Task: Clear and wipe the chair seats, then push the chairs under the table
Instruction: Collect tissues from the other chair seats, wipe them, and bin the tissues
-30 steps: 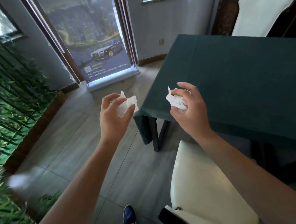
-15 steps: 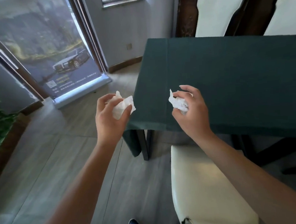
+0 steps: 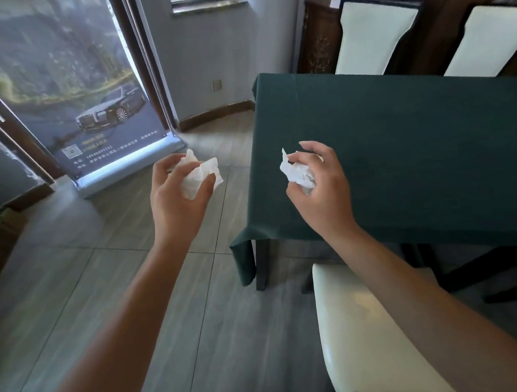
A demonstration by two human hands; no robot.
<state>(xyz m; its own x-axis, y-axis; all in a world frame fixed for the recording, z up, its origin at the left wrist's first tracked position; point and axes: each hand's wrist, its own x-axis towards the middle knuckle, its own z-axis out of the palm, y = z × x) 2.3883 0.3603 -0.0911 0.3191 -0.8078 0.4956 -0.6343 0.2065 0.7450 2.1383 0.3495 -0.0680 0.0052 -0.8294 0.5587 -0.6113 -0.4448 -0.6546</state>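
Your view has swung right to the desk (image 3: 401,155), each grip clenched on a tissue — left hand (image 3: 179,198), right hand (image 3: 318,191) — chair (image 3: 368,341) at 5 o'clock awaits pushing.

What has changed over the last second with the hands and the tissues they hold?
Nothing was picked up or let go. The view swung right: the plants left the frame and the two far chairs came in. The left hand still grips its crumpled tissue and the right hand its own, raised by the table.
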